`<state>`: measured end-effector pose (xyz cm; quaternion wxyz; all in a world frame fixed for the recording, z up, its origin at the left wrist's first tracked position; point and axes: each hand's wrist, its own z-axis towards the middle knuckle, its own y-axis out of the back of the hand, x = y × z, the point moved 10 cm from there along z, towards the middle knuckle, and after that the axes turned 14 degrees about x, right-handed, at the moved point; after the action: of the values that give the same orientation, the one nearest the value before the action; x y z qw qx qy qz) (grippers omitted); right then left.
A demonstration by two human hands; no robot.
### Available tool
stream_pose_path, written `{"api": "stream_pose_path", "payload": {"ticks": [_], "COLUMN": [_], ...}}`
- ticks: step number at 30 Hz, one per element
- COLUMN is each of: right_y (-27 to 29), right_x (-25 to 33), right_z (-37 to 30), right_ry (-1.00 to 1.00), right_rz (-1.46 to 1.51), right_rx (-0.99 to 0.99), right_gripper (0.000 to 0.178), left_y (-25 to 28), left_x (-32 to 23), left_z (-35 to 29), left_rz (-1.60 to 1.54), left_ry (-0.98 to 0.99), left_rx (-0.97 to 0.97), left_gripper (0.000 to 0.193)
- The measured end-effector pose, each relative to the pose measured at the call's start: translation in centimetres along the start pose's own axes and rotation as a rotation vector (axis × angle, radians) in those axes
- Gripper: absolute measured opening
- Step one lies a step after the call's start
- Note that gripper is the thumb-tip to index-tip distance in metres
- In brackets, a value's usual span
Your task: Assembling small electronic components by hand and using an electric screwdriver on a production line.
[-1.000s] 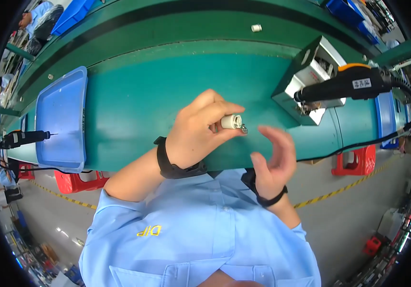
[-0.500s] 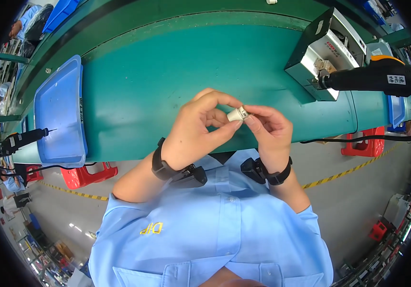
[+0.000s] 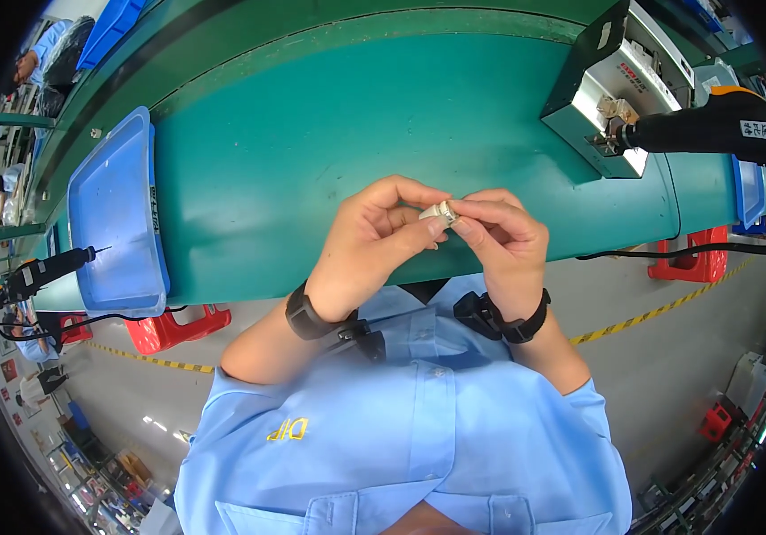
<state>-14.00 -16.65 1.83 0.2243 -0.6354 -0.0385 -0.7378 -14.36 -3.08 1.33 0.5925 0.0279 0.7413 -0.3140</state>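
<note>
Between my two hands is a small white cylindrical part (image 3: 435, 213) with a metallic-looking end, held above the near edge of the green bench. My left hand (image 3: 367, 234) is closed on its left side, thumb below and index finger above. The thumb and fingers of my right hand (image 3: 503, 241) pinch its right end. My fingertips cover much of the part, so its exact kind does not show. Both wrists carry black straps with small black devices.
A blue tray (image 3: 115, 218) lies at the left, with a black electric screwdriver (image 3: 49, 270) over it. At the right stand a metal box-shaped machine (image 3: 610, 94) and a larger black screwdriver (image 3: 708, 132). Red stools (image 3: 178, 330) stand beyond the green bench (image 3: 312, 116).
The white part has shifted slightly left and turned between my fingers, and my fingertips cover more of it. My right fingers have closed in. The whole view has shifted a little.
</note>
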Motion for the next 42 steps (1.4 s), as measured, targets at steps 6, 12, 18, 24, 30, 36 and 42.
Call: {"api": "stream_pose_path", "payload": {"ticks": [6, 12, 18, 24, 30, 36, 42], "right_y": [0.2, 0.3, 0.4, 0.2, -0.3, -1.1, -1.0], "right_x": [-0.6, -1.0, -1.4, -0.1, 2.5, 3.5, 3.8], "right_z": [-0.2, -0.3, -0.3, -0.5, 0.0, -0.1, -0.1], "right_ry": [-0.025, -0.064, -0.062, 0.027, 0.116, 0.178, 0.153], "right_rz": [-0.003, 0.022, 0.044, -0.1, -0.477, -0.617, -0.644], "right_rx": [-0.007, -0.026, -0.031, -0.053, 0.007, 0.055, 0.078], "right_gripper": [0.018, 0.017, 0.017, 0.02, 0.022, 0.024, 0.025], "left_y": [0.2, -0.2, 0.0, -0.3, 0.1, 0.6, 0.3], "left_x": [0.5, -0.3, -1.0, -0.9, 0.4, 1.6, 1.8], "left_z": [0.0, -0.2, -0.3, -0.2, -0.1, 0.0, 0.1], "left_rz": [0.001, 0.102, 0.254, 0.2, 0.017, -0.056, -0.055], "left_ry": [-0.008, -0.105, -0.173, -0.171, 0.004, 0.037, 0.042], "left_rx": [-0.009, -0.072, -0.096, -0.059, -0.046, -0.011, -0.012], "left_gripper": [0.023, 0.028, 0.026, 0.027, 0.024, 0.023, 0.023]}}
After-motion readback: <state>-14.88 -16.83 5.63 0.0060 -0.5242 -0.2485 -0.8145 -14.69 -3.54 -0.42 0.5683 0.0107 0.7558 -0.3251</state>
